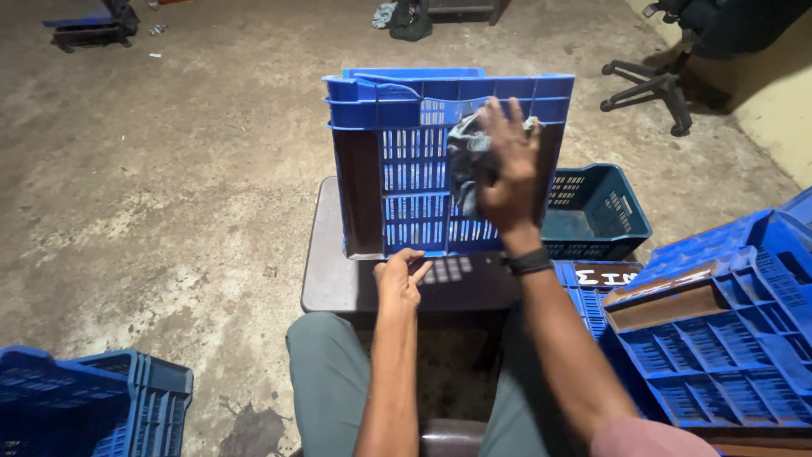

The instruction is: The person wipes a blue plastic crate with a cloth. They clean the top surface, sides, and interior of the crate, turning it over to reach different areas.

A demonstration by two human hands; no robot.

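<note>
A blue slotted plastic crate (pixel 410 152) stands on its side on a low dark table (pixel 338 271) in front of my knees. My right hand (pixel 510 169) presses a dark grey cloth (pixel 467 156) against the crate's slotted face near its upper right. A black band sits on that wrist. My left hand (pixel 399 278) rests at the crate's lower edge, fingers curled against the rim.
A darker teal crate (pixel 600 211) sits behind the table on the right. More blue crates lie at the right (pixel 719 322) and at the lower left (pixel 93 402). An office chair base (pixel 655 85) stands at the far right on the concrete floor.
</note>
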